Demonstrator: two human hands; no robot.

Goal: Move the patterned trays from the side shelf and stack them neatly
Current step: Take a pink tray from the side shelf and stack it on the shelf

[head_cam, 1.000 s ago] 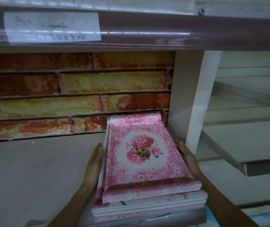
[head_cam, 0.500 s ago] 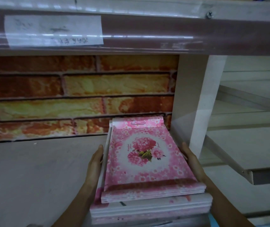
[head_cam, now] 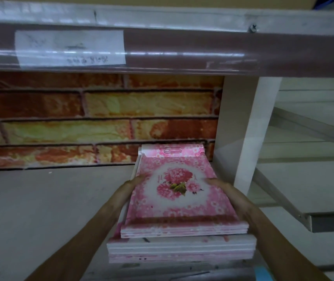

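From the head camera, we are looking into a low shelf bay (head_cam: 40,209) backed by brick-patterned paper (head_cam: 101,118), where the patterned trays (head_cam: 174,191) are sitting in a pile at the right end, close beside the white upright post (head_cam: 249,138). We are holding the upper bundle of pink floral trays from both sides: our left hand (head_cam: 133,185) is lying along the left rim with its fingertips curling just over the edge, and our right hand (head_cam: 229,195) is wrapping the right rim, thumb resting on the top face. Neither is spread flat; both are gripping the bundle.

We are judging the trays to be rigid, thin moulded plastic, light singly but of some weight as a nested bundle. The glossy printed faces are looking slippery, so the layers may slide over one another if the bundle tilts. The long side rims, about midway along, are looking like the best hold, with fingers under the lowest lip; the slotted handle (head_cam: 172,150) at the far end would suit only a single tray.

The top tray's well is holding nothing. Beneath the held bundle, a wider, paler set of trays (head_cam: 182,250) is lying slightly offset towards us.
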